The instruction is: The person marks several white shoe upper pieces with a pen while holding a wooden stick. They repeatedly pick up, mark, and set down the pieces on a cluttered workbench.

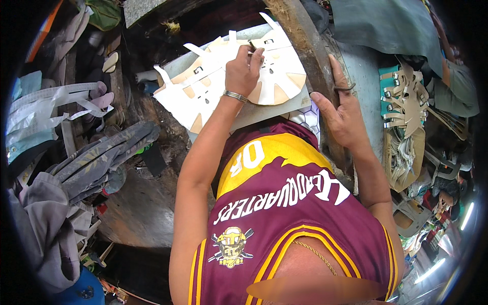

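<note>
White and tan sandal uppers (281, 76), with cut-outs, straps and buckles, lie side by side on a grey board (269, 113) above my lap. My left hand (243, 72) is over the middle of them, thumb and fingers pinched. A small dark piece sticks out at its fingertips, too small to name. My right hand (345, 109) rests at the right by a worn wooden beam (305, 30), thumb and a finger stretched apart. A thin dark curved thing (344, 88) crosses its fingers; I cannot tell whether it is a ring.
Buckled tan straps on a green backing (390, 96) hang at the right, above stacked tan pieces (404, 157). A dark green sheet (386, 23) covers the upper right. Patterned cloth (107, 160) and clear plastic (33, 119) are heaped at the left.
</note>
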Motion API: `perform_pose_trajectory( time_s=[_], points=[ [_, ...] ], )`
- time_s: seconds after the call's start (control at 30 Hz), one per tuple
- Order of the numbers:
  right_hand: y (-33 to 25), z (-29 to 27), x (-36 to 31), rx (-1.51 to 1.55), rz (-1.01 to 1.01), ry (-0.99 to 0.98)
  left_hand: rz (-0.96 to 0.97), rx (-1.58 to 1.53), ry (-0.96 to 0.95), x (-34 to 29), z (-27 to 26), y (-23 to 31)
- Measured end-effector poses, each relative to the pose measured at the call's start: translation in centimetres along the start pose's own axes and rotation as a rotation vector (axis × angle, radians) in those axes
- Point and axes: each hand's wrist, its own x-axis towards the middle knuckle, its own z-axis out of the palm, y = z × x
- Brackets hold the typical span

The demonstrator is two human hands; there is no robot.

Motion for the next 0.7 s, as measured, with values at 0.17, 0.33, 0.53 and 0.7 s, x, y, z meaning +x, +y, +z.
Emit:
perform_pose_trajectory(
  time_s=[0.17,0.33,0.53,0.7],
  points=[
    [0.6,-0.2,-0.3,0.066,0.026,0.022,0.057,-0.003,-0.077,1.4,-0.4,0.2],
    [0.4,-0.1,-0.4,0.023,0.033,0.031,-0.013,-0.069,-0.163,1.5,0.2,-0.2],
    [0.4,0.0,-0.4,0.045,0.059,0.011,0.049,-0.035,-0.157,1.5,0.2,-0.8],
    [0.4,0.3,-0.3,0.067,0.072,0.000,0.097,-0.027,-0.145,1.6,0.3,-0.9]
  ],
)
